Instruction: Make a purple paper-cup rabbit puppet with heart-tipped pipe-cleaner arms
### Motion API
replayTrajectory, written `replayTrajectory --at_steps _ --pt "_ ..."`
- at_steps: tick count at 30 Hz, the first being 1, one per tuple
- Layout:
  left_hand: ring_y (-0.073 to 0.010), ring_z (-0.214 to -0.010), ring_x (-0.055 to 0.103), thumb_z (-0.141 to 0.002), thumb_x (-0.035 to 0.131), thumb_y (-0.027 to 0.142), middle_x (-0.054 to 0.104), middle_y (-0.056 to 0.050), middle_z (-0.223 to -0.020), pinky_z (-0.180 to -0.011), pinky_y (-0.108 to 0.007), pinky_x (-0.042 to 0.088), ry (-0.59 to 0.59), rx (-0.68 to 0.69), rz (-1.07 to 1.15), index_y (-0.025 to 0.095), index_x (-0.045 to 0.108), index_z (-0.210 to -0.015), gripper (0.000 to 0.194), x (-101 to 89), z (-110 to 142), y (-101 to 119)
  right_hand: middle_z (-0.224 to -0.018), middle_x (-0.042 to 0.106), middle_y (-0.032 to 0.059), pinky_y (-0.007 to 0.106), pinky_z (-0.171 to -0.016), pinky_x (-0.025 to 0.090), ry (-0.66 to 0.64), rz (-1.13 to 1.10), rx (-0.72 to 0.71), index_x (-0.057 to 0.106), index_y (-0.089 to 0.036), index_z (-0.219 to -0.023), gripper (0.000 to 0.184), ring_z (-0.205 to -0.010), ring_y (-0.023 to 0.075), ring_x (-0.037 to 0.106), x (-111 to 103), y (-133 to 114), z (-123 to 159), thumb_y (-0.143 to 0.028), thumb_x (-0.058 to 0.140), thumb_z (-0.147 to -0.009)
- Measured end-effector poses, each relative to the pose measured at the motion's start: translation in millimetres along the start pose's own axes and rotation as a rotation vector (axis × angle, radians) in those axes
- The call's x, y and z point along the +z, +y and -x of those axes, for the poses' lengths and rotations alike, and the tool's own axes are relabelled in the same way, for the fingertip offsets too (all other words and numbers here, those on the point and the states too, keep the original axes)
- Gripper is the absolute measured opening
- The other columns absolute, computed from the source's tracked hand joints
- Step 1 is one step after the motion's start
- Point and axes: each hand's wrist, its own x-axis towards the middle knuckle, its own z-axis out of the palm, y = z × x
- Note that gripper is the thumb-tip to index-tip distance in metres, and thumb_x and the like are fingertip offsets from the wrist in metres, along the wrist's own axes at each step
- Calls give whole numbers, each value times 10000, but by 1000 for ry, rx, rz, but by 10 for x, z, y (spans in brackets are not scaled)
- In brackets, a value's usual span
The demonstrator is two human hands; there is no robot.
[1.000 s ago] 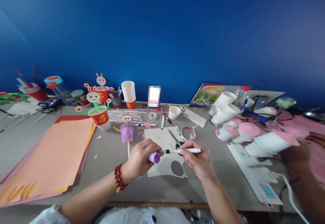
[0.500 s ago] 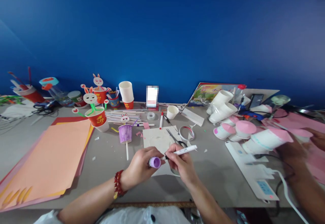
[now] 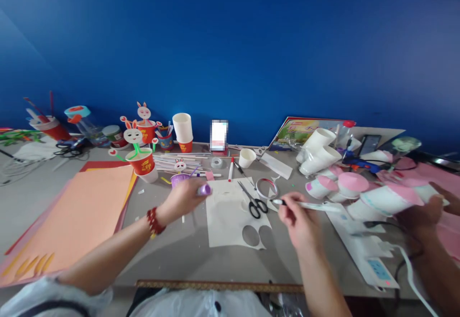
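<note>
My left hand [image 3: 185,199], with a red bead bracelet at its wrist, is closed around a purple-ended tube [image 3: 204,190]. It is over a purple-coloured paper cup [image 3: 178,180] with a small rabbit face on top, partly hidden behind the hand. My right hand [image 3: 300,221] grips a white acrylic marker [image 3: 319,206], its dark end pointing left. Between my hands lies a white paper sheet [image 3: 226,221] with round holes cut out. Black-handled scissors [image 3: 258,208] rest on it, beside a roll of tape [image 3: 266,188].
Red cups with rabbit figures [image 3: 141,164] stand at the left behind stacked coloured paper [image 3: 86,206]. Paper straws [image 3: 172,163] and a white cup [image 3: 247,158] are farther back. To the right are pink-topped paper tubes [image 3: 354,186], a power strip [image 3: 362,250] and another person's hand [image 3: 424,216].
My hands have moved apart: the left went left and up with the purple-ended tube, the right went right with the marker. The scissors and holed paper are now uncovered.
</note>
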Motion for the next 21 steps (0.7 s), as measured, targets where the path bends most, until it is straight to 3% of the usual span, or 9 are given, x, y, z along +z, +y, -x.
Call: replayTrajectory --at_steps 2,5,8,11,13,15,17,21 --pt "-255 -923 666 -805 631 149 717 -75 -1019 -766 -326 499 4 40 -319 202 700 -1005 218 -41 -269 -85 -483 505 -59 156 -351 209 -69 15 101 593 -194 -743 275 -367 49 363 92 155 74 -398 777 -753" --pt "-272 -934 674 -772 636 88 687 -101 -1139 -738 -331 496 15 30 -382 197 681 -1082 331 -23 -556 -148 -508 522 -60 150 -350 226 -80 24 137 578 -190 -762 317 -371 43 373 202 345 176 -429 787 -751" --pt "-261 -941 674 -813 627 115 646 -108 -1218 -727 -319 486 45 32 -389 201 646 -1127 326 44 -609 -150 -549 552 -50 149 -353 262 -97 60 123 588 -187 -804 314 -386 45 395 189 408 222 -440 772 -776" --pt "-226 -824 662 -891 615 294 678 -63 -940 -690 -297 472 77 -17 -297 181 610 -1060 204 113 -461 -81 -588 568 -40 163 -365 316 -127 90 91 599 -186 -837 293 -408 59 430 150 398 258 -435 750 -803" --pt "-176 -661 596 -890 608 453 595 9 -735 -610 -268 448 38 -99 -31 183 563 -998 294 153 -286 16 -609 579 -33 177 -382 354 -155 94 72 602 -191 -853 270 -426 72 460 169 375 291 -419 741 -814" --pt "-130 -594 535 -926 541 469 542 31 -732 -562 -241 435 -102 -101 312 187 505 -1031 303 190 -84 141 -633 594 -29 192 -409 391 -189 84 60 605 -203 -876 235 -448 84 490 228 343 330 -392 734 -823" --pt "-126 -672 534 -964 472 407 537 7 -798 -622 -243 463 -212 -8 532 185 478 -971 222 225 106 261 -654 596 -30 208 -440 422 -234 65 52 612 -218 -893 196 -478 96 513 304 303 370 -358 732 -824" --pt "-139 -750 524 -973 492 346 563 -23 -870 -700 -265 459 -207 115 510 177 500 -1059 189 283 328 373 -641 577 -36 231 -482 445 -347 3 20 624 -230 -882 122 -518 117 535 432 230 449 -308 704 -832"
